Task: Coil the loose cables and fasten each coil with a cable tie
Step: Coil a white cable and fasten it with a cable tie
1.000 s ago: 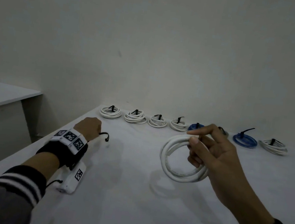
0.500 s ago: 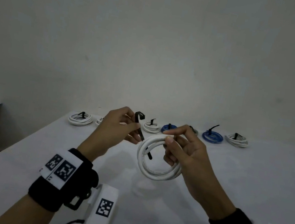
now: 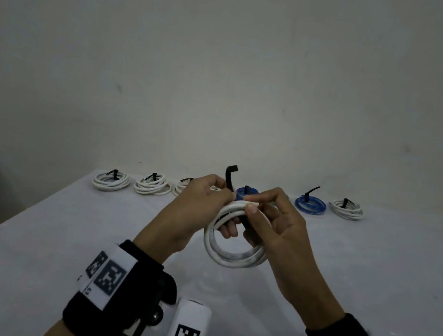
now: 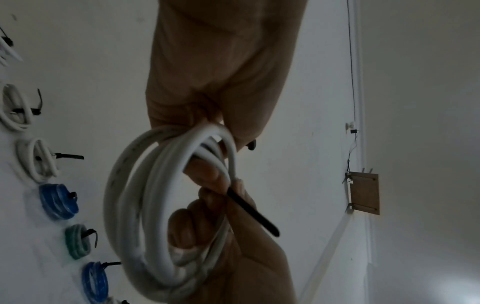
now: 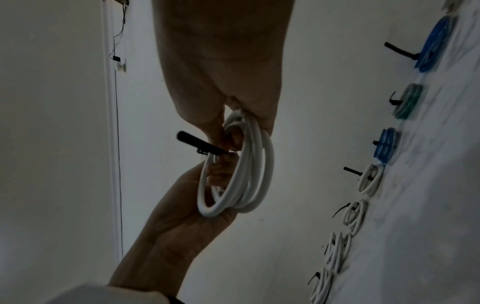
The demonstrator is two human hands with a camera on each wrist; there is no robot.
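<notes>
1. Fingers of the right hand (image 3: pixel 277 227) are pinching the white round cable coil (image 3: pixel 236 238), held above the white table (image 3: pixel 33 241).
2. Left hand (image 3: pixel 197 207) fingers are pinching the black plastic cable tie (image 3: pixel 230 177) at the coil's far edge.
3. Tied white and blue coils (image 3: pixel 310 204) are lying in a far row.

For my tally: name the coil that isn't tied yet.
The white coil held in both hands above the table; its black tie is still loose. The coils in the back row are tied.

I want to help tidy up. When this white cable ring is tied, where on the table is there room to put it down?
Free: the wide bare table between the hands and the row of tied coils, and the stretch right of the white coil. Crowded: the back edge, where the tied coils sit side by side.
</notes>
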